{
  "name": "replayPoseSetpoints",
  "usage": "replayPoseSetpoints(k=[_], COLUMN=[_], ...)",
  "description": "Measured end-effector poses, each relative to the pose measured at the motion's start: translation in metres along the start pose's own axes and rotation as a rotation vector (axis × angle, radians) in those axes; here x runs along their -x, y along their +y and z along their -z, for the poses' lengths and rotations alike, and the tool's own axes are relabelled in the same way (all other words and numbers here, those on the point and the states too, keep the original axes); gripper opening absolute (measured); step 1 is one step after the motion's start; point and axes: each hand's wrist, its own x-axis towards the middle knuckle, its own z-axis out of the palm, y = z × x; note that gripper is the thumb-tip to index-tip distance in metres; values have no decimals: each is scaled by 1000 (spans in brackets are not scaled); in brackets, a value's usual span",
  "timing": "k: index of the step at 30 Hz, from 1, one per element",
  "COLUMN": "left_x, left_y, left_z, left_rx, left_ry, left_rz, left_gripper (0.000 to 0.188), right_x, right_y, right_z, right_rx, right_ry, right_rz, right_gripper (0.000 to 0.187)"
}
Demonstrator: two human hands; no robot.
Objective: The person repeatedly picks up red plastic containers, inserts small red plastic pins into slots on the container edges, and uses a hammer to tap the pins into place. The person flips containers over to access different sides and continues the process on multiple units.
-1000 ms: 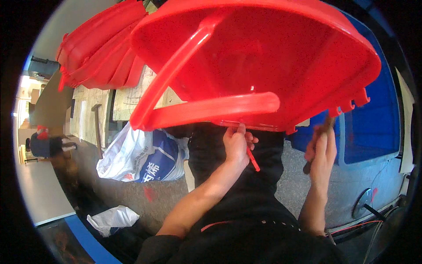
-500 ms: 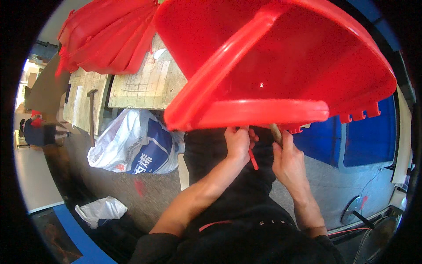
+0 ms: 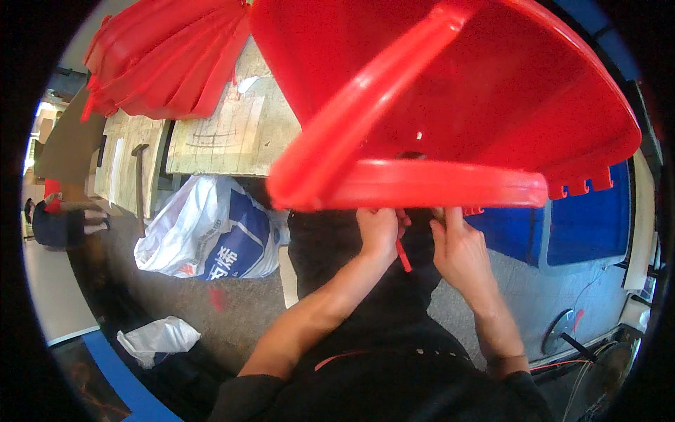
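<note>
A large, glossy red moulded plastic part [image 3: 450, 91] fills the upper right, with a thick bar along its near side and small hooks on its right edge. My left hand [image 3: 378, 235] is closed just under that bar, its fingertips hidden. A thin red plastic strip [image 3: 403, 256] sticks out from its fingers. My right hand [image 3: 463, 253] is also closed under the bar, round a tool with a brownish handle [image 3: 437, 213]. Only a bit of the handle shows; its working end is hidden behind the red part.
Another ribbed red part [image 3: 165, 63] lies on a worn wooden table [image 3: 225, 144] at upper left. Below are a hammer [image 3: 139, 183], a white and blue sack [image 3: 211, 232] and a white bag [image 3: 160, 339]. A blue bin [image 3: 587, 225] stands right. A person [image 3: 60, 221] is far left.
The big red part has shifted slightly to the right and now covers more of the tool's handle. My right hand has moved slightly left; my left hand has barely moved.
</note>
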Motion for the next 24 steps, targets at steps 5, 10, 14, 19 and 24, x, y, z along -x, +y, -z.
replayPoseSetpoints(k=[5,10,14,19,24], left_x=[-1,-25,-27,1,9], left_y=[0,17,35,59,59], left_z=[1,14,41,71,65], left_rx=[14,52,-52,-74,240], left_ry=[-34,-34,-302,-123,-117], left_rz=[8,432,250,140,389], left_gripper=[10,37,35,29,30], right_x=[-1,33,51,-16,-73], right_y=[4,3,7,49,82], right_z=[1,52,59,9,3], right_rx=[125,-305,-850,-35,295], right_ry=[-204,-77,364,484,110], right_rz=[-33,-85,152,-236,-299], right_gripper=[25,26,37,35,41])
